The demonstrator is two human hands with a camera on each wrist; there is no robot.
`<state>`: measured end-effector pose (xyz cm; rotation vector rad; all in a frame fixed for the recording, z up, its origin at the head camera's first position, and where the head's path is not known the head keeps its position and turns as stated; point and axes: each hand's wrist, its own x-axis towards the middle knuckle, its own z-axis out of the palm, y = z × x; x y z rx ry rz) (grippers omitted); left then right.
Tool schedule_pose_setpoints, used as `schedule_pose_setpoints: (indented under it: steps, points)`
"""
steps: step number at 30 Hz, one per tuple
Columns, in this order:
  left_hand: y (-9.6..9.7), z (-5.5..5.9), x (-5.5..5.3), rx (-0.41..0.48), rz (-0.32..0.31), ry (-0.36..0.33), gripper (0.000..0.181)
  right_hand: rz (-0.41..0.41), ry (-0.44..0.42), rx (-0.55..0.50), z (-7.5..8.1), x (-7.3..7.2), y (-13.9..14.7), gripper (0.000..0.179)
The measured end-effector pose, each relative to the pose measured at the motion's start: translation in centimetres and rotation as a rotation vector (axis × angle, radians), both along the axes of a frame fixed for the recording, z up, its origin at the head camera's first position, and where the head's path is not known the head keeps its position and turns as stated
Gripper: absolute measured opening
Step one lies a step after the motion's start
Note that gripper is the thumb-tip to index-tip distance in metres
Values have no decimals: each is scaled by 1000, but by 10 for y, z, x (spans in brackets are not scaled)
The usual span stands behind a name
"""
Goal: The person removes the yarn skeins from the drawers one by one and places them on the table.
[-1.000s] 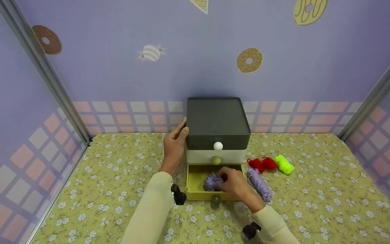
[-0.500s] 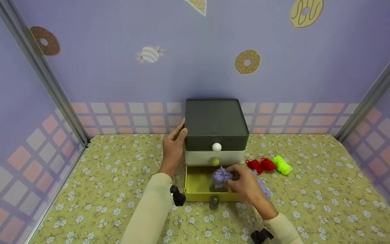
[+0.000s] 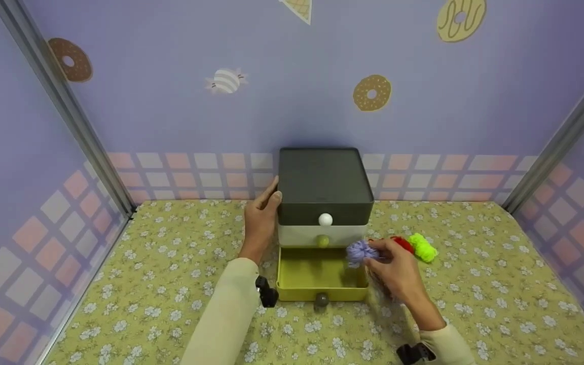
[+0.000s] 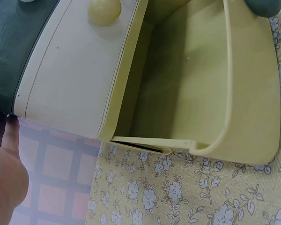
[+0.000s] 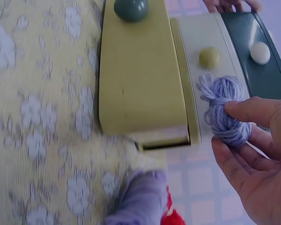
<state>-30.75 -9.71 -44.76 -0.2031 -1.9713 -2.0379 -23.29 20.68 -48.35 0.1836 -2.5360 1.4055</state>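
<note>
A small drawer cabinet (image 3: pixel 325 175) has a dark top tier, a white middle tier and a yellow bottom drawer (image 3: pixel 322 294) pulled out. The left hand (image 3: pixel 260 218) rests against the left side of the dark tier, its fingers along the wall. Between thumb and fingers the right hand (image 3: pixel 398 266) pinches a small lavender yarn skein (image 5: pixel 225 108), held above the drawer's right edge. In the left wrist view the visible part of the drawer's floor (image 4: pixel 192 79) is bare. A second, longer lavender skein (image 5: pixel 143 199) lies on the cloth, mostly hidden under the right hand in the head view.
Red yarn (image 3: pixel 402 245) and a neon yellow-green yarn bundle (image 3: pixel 423 247) lie right of the cabinet, the red partly covered by the right hand. Flowered cloth (image 3: pixel 180 304) covers the table. A purple patterned wall (image 3: pixel 211 116) stands behind the cabinet.
The right hand has lifted the small lavender skein out of the yellow drawer and carried it to the right, over the drawer's edge. The left hand stays on the cabinet's side.
</note>
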Motion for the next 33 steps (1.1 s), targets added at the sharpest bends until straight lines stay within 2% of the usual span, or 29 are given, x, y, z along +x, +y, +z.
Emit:
schedule_pose_setpoints:
  steps: [9,14,23,33]
  points:
    - [1,0,0,6,3,-23,46,-149,-77,-14,-8,-5,27,35]
    - [1,1,0,2,8,-15,46,-199,-115,-11,-12,-5,40,38]
    - [1,2,1,-5,9,-27,46,-257,-185,-3,-26,-5,64,45]
    - [0,-1,-1,-18,12,9,47,-248,-252,10,-43,-5,80,52]
